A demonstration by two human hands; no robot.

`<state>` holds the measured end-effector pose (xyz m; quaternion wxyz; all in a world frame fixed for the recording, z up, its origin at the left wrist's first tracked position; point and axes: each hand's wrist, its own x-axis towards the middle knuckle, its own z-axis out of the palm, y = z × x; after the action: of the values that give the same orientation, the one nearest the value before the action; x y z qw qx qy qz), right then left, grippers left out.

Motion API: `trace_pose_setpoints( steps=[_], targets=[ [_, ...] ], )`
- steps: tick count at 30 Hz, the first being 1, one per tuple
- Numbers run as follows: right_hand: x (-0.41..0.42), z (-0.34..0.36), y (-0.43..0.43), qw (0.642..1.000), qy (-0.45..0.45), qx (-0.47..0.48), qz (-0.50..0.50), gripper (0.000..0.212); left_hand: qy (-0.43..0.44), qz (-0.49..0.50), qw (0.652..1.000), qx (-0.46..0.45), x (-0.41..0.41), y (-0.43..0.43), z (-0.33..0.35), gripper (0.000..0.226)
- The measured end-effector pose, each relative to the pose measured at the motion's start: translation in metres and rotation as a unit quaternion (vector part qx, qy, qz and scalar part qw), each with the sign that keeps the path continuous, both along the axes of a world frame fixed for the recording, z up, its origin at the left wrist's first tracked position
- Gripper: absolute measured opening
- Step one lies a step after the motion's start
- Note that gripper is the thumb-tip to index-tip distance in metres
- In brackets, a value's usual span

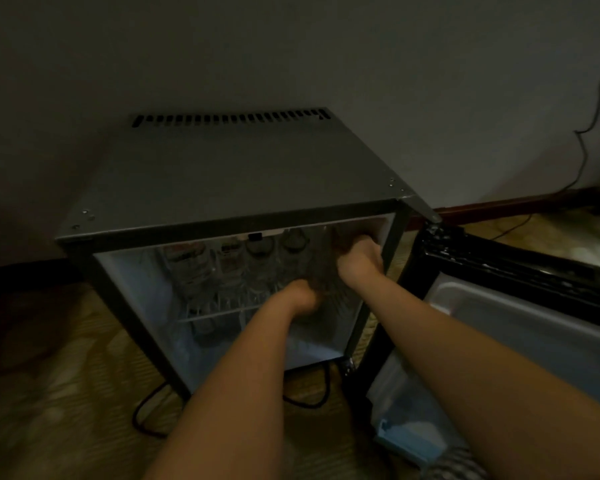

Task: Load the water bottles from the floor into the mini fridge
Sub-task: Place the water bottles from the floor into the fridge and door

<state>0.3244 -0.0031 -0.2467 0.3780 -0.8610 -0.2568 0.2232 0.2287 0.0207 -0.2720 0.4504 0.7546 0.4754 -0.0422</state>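
— What is around the mini fridge?
— A bare wall is behind it. A black cord loops on the striped carpet by its near foot. Its door hangs wide open on the right.
— What does the fridge look like?
— It is a dark metal box with a row of slots at the far edge of its flat top. Inside it is pale and smooth, with a thin wire shelf.
— Where are the water bottles?
— Clear ones sit close together on that shelf, deep inside.
— And the hands?
— Both bare arms reach in. The left hand is low by the shelf. The right hand is higher, near the right inner wall. The fingers look bent, but it is too blurry to tell what they hold.
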Motion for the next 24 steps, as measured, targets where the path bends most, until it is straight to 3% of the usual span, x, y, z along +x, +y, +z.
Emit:
trace_pose_setpoints(
  steps=[7, 15, 18, 24],
  targets=[
    [-0.001, 0.007, -0.052, 0.988, -0.009, 0.026, 0.149, 0.019, -0.010, -0.024, 0.998, -0.052, -0.025, -0.049, 0.040, 0.033],
    [-0.013, 0.060, -0.145, 0.970, -0.033, 0.071, 0.228, 0.014, -0.072, 0.002, 0.997, 0.013, -0.030, -0.130, 0.074, 0.024],
    [-0.009, 0.088, -0.195, 0.959, -0.047, 0.069, 0.271, 0.013, -0.082, -0.034, 0.996, 0.007, -0.023, -0.163, 0.083, 0.010],
    [0.025, 0.112, -0.293, 0.950, -0.132, 0.032, 0.282, 0.013, -0.072, -0.140, 0.985, 0.066, 0.002, -0.233, 0.114, 0.022]
  ],
)
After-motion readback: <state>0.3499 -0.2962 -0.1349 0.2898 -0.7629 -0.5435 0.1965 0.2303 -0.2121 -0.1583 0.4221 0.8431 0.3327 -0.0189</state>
